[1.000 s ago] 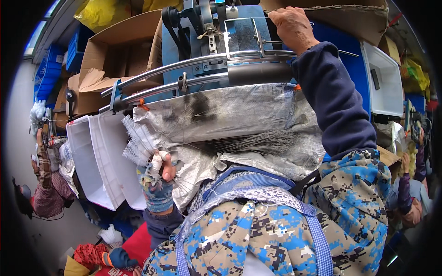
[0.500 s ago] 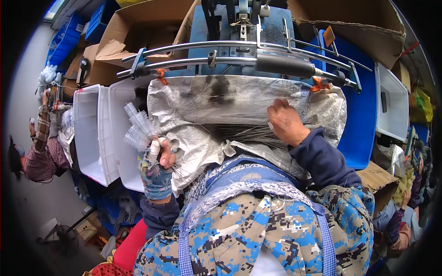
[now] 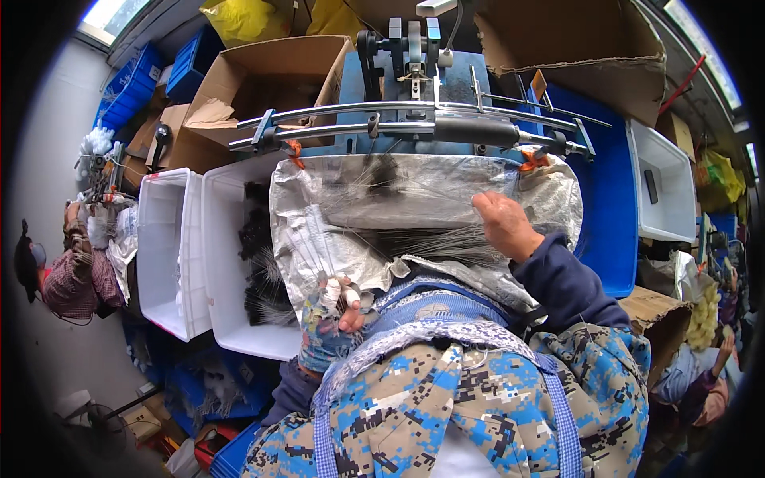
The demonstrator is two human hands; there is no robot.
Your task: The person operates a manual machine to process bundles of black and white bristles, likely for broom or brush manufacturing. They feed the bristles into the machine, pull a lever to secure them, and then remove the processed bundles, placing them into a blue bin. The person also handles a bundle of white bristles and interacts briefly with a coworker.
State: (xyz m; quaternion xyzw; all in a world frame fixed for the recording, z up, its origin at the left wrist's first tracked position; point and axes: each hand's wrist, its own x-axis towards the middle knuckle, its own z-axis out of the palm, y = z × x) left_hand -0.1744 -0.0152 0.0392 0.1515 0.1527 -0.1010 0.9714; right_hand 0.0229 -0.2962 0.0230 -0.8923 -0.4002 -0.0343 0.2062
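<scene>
While the left hand (image 3: 341,307) grips a fan of white-bristled brushes (image 3: 315,243) low by the silvery sheet's left side, the right hand (image 3: 508,226) hovers towards its right. Left fingers are curled in around the stems, bristles pointing up and away, presumably so the soft ends don't get crushed. (White wraps on those fingers, perhaps against sharp stems.) Over on the right, fingers are bunched, tips together; whether a thin wire is pinched there, I cannot tell.

Just beside that hand, loose wires (image 3: 454,245) lie in a fold along the near edge of the sheet (image 3: 446,187), where they look easy to reach. And look at the far corners: an orange tie (image 3: 296,154) at the left, another orange tie (image 3: 534,160) at the right, close under the metal rails (image 3: 406,127), likely making a sling of the sheet so little rolls off. Past its left edge, a white bin (image 3: 255,341) carries a dark bristly heap (image 3: 256,227); beyond the right edge, a blue bin (image 3: 610,247).
</scene>
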